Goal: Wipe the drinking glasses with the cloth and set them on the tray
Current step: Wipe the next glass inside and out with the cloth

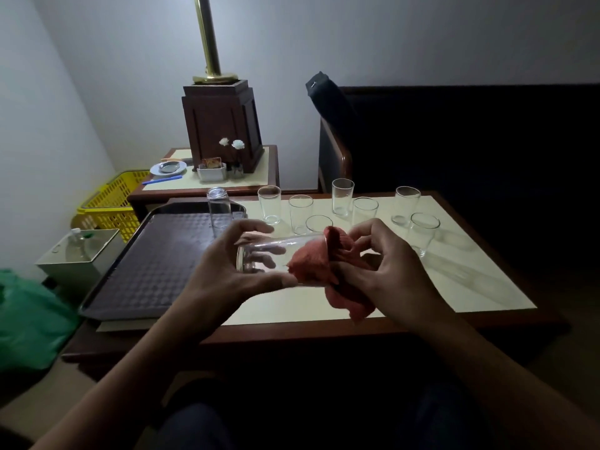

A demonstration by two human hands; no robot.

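Currently: left hand (227,264) grips the clear tumbler (269,253) sideways over the table (454,287), beside the tray (146,271); right hand (389,267) pinches the red cloth (311,258), apparently stuffed in its mouth. Light, slick, fragile: hold round the body

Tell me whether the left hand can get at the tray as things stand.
Likely yes: the tray lies just beside the left hand, nothing between them, and only one upturned glass stands at its far edge.
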